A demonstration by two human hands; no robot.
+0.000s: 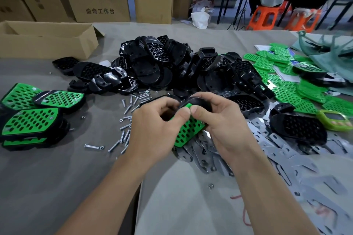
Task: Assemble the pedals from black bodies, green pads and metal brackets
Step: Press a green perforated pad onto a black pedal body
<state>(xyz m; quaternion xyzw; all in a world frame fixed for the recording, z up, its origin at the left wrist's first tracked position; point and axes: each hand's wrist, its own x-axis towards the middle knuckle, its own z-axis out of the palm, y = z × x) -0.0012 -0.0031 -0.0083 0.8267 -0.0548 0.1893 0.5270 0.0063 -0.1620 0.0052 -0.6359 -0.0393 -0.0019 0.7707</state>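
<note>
Both my hands hold one pedal above the table's middle. Its perforated green pad [188,131] lies against a black body [198,102]. My left hand [154,126] grips the pedal's left side, thumb pressing the pad's top edge. My right hand [219,120] grips the right side, thumb meeting the left thumb. A big heap of black bodies [168,65] lies behind. Loose green pads [286,82] spread at the right. Metal brackets [277,158] cover the table at the lower right, some under my hands. Assembled pedals [32,120] are stacked at the left.
Screws and nuts [126,120] are scattered left of my hands. An open cardboard box [47,40] stands at the far left, with stacked cartons [99,0] behind it. A green timer [336,120] lies at the right edge. People sit on orange stools [265,18] beyond the table.
</note>
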